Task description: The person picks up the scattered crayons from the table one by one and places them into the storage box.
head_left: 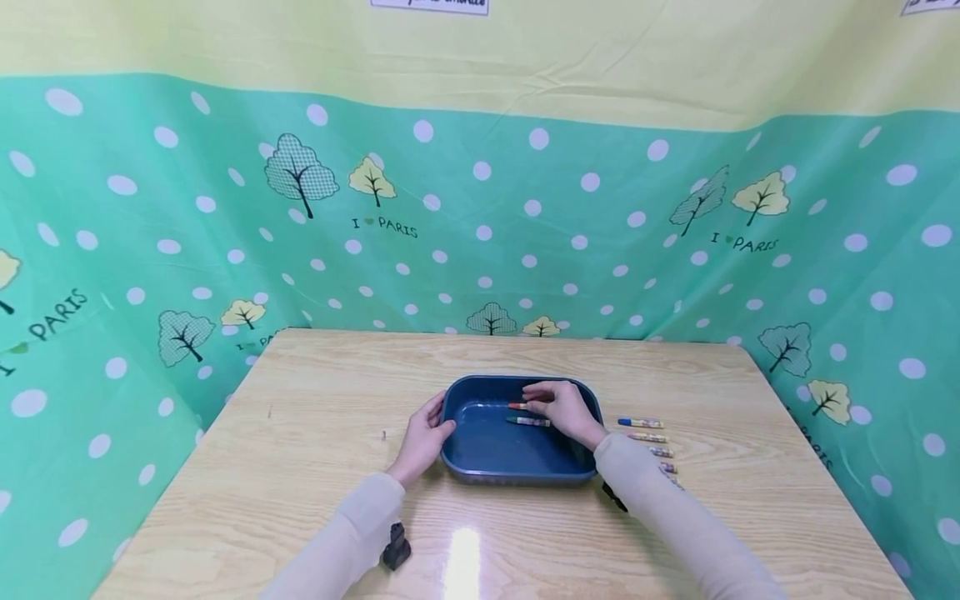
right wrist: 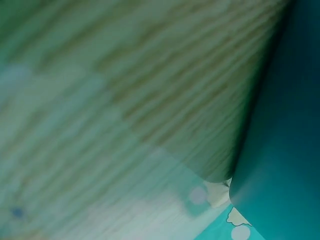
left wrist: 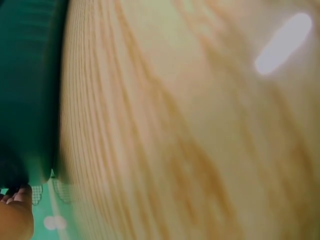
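A dark blue plastic tray [head_left: 487,457] with rounded corners sits on the table. At its left wall, my left hand [head_left: 420,439] grips the rim, thumb over the edge. My right hand [head_left: 567,410] reaches over the right side into the tray and pinches a red-orange crayon [head_left: 517,406] above the tray's floor. Just nearer to me, a green crayon [head_left: 529,422] lies in the tray. In the left wrist view the tray's side wall [left wrist: 30,90] fills the left edge, with left-hand fingers [left wrist: 19,205] at its end. The right wrist view has the opposite wall [right wrist: 285,150].
Right of the tray, several crayons lie in a column on the wooden table [head_left: 300,467], the farthest a blue crayon [head_left: 641,423]. My right sleeve [head_left: 660,500] covers part of that column. A green dotted cloth [head_left: 480,250] hangs behind and at both sides.
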Action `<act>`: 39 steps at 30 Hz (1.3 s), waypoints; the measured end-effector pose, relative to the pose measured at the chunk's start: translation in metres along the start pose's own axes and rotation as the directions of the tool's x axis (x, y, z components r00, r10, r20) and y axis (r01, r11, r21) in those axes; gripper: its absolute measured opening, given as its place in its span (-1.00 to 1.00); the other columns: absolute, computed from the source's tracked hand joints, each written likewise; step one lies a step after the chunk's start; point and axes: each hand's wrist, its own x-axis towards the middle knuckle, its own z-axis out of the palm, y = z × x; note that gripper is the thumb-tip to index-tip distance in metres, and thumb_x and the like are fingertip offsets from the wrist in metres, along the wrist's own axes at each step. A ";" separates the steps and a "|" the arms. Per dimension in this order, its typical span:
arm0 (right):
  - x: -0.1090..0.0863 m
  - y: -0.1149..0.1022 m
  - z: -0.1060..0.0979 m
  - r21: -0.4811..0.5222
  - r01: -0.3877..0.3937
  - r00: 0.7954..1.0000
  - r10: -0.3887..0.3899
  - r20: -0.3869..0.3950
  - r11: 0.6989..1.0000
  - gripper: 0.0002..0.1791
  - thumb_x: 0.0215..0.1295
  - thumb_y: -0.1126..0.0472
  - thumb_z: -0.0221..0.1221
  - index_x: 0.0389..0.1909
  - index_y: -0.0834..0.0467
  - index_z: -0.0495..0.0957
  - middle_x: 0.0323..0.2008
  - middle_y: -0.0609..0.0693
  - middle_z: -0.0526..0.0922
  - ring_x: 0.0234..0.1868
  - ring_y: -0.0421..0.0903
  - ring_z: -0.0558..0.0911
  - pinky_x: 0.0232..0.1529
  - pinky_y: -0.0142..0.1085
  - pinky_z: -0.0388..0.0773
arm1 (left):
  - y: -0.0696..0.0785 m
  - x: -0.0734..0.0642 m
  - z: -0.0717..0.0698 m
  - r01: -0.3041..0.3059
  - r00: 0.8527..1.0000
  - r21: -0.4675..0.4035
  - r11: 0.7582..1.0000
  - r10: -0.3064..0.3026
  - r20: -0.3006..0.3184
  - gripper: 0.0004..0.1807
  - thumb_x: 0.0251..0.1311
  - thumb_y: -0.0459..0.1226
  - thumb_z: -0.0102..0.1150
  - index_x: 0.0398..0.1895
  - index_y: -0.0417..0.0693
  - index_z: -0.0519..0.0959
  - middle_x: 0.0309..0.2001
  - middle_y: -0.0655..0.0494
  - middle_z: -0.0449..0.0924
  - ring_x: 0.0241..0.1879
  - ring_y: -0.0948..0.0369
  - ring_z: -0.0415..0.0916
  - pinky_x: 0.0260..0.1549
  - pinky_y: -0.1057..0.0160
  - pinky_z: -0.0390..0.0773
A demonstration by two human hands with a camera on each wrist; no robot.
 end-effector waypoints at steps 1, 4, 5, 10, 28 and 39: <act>0.000 0.000 -0.001 0.001 0.006 1.000 -0.006 -0.001 1.000 -0.71 0.17 0.29 0.18 -0.07 0.16 0.61 -0.17 -0.02 0.68 -0.15 -0.14 0.64 -0.13 -0.24 0.63 | 0.000 0.000 0.000 -0.007 1.000 0.004 1.000 0.007 0.002 -0.40 0.14 -0.51 -0.04 0.32 -0.28 0.18 0.28 -0.31 0.22 0.27 -0.12 0.21 0.22 0.02 0.30; -0.001 -0.002 -0.005 0.036 -0.004 1.000 0.004 0.004 0.999 -0.70 0.18 0.27 0.18 -0.04 0.14 0.59 -0.12 0.00 0.66 -0.11 -0.11 0.63 -0.09 -0.23 0.62 | -0.001 0.001 0.000 0.002 1.000 -0.002 1.000 -0.002 0.001 -0.40 0.14 -0.51 -0.04 0.32 -0.27 0.18 0.28 -0.30 0.22 0.27 -0.12 0.21 0.22 0.03 0.30; -0.002 -0.002 -0.008 0.049 -0.002 1.000 0.002 0.004 0.999 -0.69 0.18 0.27 0.18 -0.03 0.14 0.59 -0.10 0.01 0.66 -0.10 -0.10 0.63 -0.08 -0.23 0.62 | -0.001 0.000 0.000 -0.002 1.000 0.000 1.000 0.002 0.002 -0.40 0.14 -0.52 -0.04 0.31 -0.28 0.18 0.28 -0.31 0.22 0.26 -0.13 0.21 0.21 0.02 0.31; -0.009 -0.008 -0.028 0.056 0.033 0.999 -0.033 -0.005 0.998 -0.67 0.19 0.24 0.17 0.01 0.16 0.56 -0.04 0.06 0.63 -0.04 -0.04 0.61 -0.07 -0.22 0.62 | 0.000 0.000 0.000 -0.006 1.000 0.001 1.000 0.006 0.011 -0.40 0.16 -0.51 -0.04 0.32 -0.29 0.17 0.28 -0.32 0.20 0.26 -0.14 0.21 0.21 0.02 0.30; -0.044 0.021 -0.103 0.056 0.088 0.990 -0.081 -0.119 0.995 -0.61 0.17 0.12 0.20 0.00 0.20 0.56 -0.05 0.13 0.63 -0.14 -0.33 0.62 -0.13 -0.48 0.60 | -0.001 -0.001 -0.001 -0.036 0.999 -0.019 0.999 0.037 0.025 -0.40 0.14 -0.52 -0.04 0.31 -0.33 0.16 0.27 -0.35 0.21 0.25 -0.15 0.22 0.22 0.01 0.29; -0.046 0.070 -0.123 0.069 0.013 0.991 -0.004 -0.133 0.998 -0.56 0.16 0.17 0.21 0.04 0.30 0.50 -0.03 0.21 0.60 -0.19 -0.41 0.61 -0.16 -0.57 0.56 | 0.032 -0.016 -0.003 -0.028 0.998 -0.034 0.999 0.030 0.046 -0.41 0.14 -0.55 -0.06 0.29 -0.42 0.15 0.26 -0.41 0.18 0.26 -0.20 0.17 0.23 -0.05 0.25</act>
